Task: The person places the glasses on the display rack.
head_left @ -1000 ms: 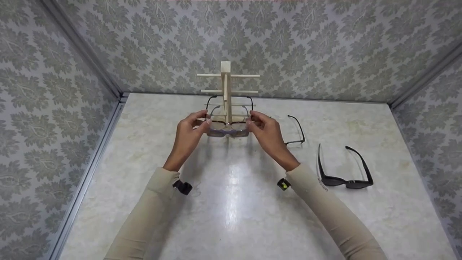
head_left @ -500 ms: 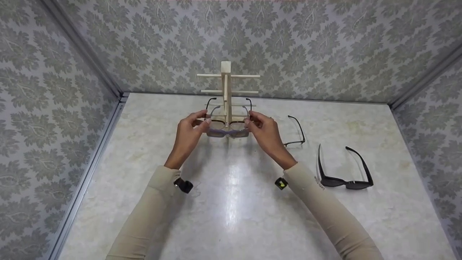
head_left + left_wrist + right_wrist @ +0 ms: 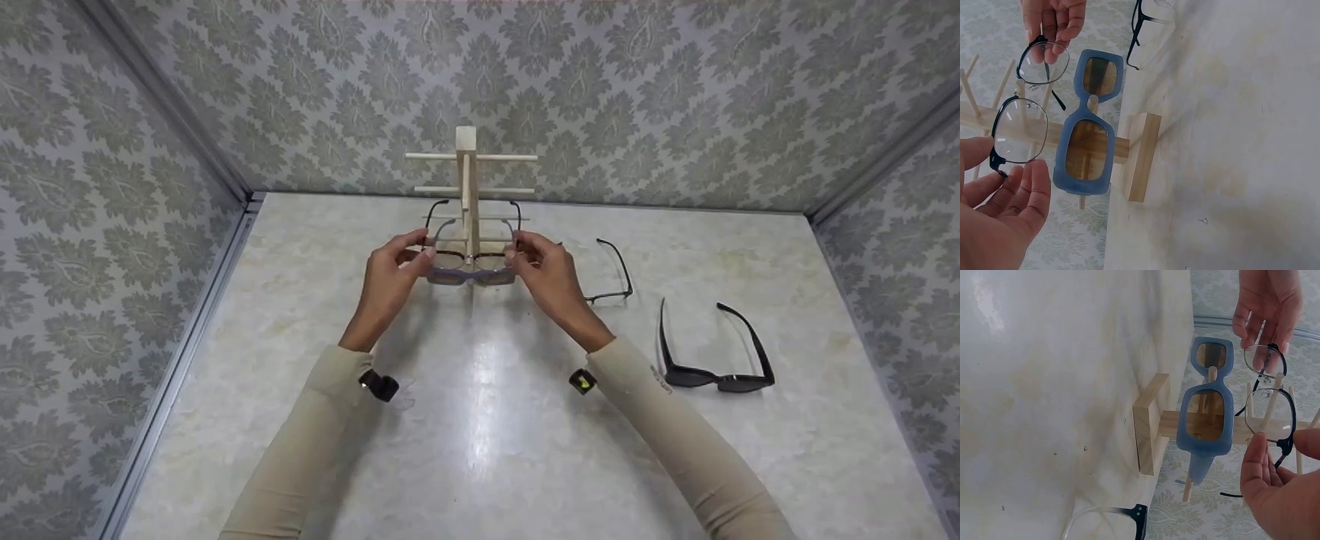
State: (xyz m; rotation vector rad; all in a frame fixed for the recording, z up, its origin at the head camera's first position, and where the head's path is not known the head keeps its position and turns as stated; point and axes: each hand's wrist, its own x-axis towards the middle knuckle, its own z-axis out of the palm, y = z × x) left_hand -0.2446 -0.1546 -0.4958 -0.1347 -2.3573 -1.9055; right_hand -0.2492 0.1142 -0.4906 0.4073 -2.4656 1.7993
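My left hand [image 3: 390, 270] and right hand [image 3: 550, 270] pinch the two sides of a pair of eyeglasses [image 3: 997, 121], which has a dark brow line and thin-rimmed clear lenses. Its temples point back toward the wooden display stand [image 3: 466, 142], one on each side of the post. In both wrist views the bridge overlaps the end of a peg. Just below, blue-framed sunglasses [image 3: 1183, 427] with brown lenses hang on a lower peg. From the left wrist, the right hand [image 3: 1054, 25] shows at the far side of the eyeglasses.
Black sunglasses [image 3: 742, 383] lie on the table [image 3: 480, 465] at the right with temples unfolded. Another dark-framed pair of eyeglasses [image 3: 627, 279] lies behind them, partly hidden by my right arm. Upper pegs [image 3: 510, 157] stick out sideways from the stand. A patterned wall [image 3: 637, 97] rises behind.
My right hand has shifted slightly left, along with the right side of the eyeglasses. Both hands keep their hold, and the blue sunglasses stay on the stand.
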